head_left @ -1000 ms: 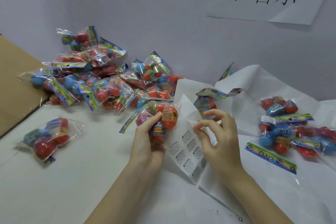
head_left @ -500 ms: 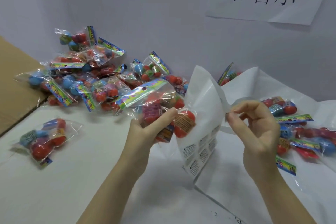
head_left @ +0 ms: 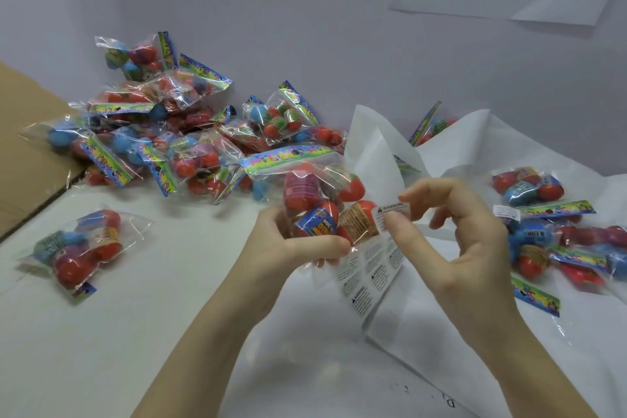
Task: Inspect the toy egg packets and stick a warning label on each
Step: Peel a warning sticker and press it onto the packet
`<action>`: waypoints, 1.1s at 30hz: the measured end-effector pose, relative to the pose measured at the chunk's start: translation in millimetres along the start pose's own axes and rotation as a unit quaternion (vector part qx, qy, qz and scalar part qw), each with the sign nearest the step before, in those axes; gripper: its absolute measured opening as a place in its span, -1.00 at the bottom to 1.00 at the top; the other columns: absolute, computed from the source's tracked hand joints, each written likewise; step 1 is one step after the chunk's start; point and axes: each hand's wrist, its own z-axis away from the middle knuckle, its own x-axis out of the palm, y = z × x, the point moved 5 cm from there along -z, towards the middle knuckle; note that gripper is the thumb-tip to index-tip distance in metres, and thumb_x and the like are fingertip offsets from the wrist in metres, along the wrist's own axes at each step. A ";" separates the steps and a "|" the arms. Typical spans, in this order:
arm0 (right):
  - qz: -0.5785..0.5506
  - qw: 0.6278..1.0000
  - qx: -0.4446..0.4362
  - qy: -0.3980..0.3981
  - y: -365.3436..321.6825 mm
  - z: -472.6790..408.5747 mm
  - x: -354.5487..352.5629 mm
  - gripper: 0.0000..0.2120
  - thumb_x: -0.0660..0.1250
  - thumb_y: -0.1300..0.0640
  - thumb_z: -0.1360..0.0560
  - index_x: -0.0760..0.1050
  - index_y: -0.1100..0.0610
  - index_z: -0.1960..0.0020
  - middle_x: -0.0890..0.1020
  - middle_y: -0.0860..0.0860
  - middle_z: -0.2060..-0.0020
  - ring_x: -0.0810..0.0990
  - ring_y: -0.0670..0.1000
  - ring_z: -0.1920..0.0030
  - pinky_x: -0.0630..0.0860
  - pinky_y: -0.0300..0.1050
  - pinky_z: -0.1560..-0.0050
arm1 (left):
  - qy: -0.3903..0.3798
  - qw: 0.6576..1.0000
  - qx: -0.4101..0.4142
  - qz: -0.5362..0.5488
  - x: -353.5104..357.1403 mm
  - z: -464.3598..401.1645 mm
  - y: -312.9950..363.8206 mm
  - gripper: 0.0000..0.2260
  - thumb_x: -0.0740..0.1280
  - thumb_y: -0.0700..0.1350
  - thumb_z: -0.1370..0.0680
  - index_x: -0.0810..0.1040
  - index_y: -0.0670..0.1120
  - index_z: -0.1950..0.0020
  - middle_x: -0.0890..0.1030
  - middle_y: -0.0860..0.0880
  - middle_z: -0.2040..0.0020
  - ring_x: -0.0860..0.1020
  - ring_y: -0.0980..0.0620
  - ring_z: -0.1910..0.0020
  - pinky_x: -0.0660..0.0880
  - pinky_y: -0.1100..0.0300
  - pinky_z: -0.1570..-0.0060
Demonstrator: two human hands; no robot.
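label [head_left: 393, 214] now at packet [head_left: 315, 200], clear, red eggs

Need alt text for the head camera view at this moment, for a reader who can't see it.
A person's left hand grips a clear toy egg packet while the right hand pinches a small white warning label beside it, above a label sheet. Unlabelled-looking packets are heaped at the back left; more lie at the right.

Soft, even light is falling from above, casting only faint shadows on the table [head_left: 118, 332] under the forearms. Small glints are showing on the clear packets [head_left: 163, 132]. Wide-angle distortion is bending the edges, and fine detail is looking slightly soft throughout.
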 end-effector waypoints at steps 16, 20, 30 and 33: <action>0.127 0.990 -0.061 -0.001 -9.7 0.0 6.4 -0.89 0.30 0.02 -0.38 0.42 -0.02 0.11 0.50 -0.22 0.24 0.43 -0.14 0.23 0.29 -0.38 0.12 | -0.055 0.997 0.041 -0.029 8.2 5.5 7.7 -0.83 0.52 -0.07 -0.15 0.65 0.05 0.30 0.59 0.05 0.43 0.51 0.14 0.46 0.40 0.36 0.48; 0.131 0.990 -0.052 -0.003 -8.9 1.0 8.4 -0.88 0.33 0.00 -0.37 0.45 -0.02 0.12 0.52 -0.21 0.27 0.45 -0.15 0.25 0.31 -0.38 0.14 | 0.003 0.998 0.060 -0.033 4.7 4.3 6.9 -0.83 0.48 0.07 -0.16 0.63 0.02 0.34 0.59 0.04 0.45 0.49 0.14 0.49 0.38 0.35 0.49; -0.045 0.995 0.081 -0.026 3.6 -2.6 2.2 -0.83 0.49 0.03 -0.31 0.59 -0.16 0.14 0.61 -0.12 0.28 0.57 -0.13 0.33 0.45 -0.36 0.24 | 0.038 0.996 0.076 -0.029 4.2 4.4 3.4 -0.93 0.48 -0.09 -0.25 0.61 0.03 0.38 0.55 0.03 0.51 0.46 0.13 0.54 0.36 0.33 0.52; -0.118 0.978 0.163 -0.046 10.0 -3.4 3.5 -0.60 0.47 -0.09 -0.18 0.56 -0.17 -0.01 0.61 -0.12 0.24 0.54 -0.15 0.36 0.47 -0.23 0.22 | 0.009 0.997 0.076 -0.002 4.6 4.9 4.5 -0.89 0.52 -0.05 -0.20 0.61 0.01 0.37 0.54 0.02 0.50 0.46 0.12 0.54 0.37 0.33 0.52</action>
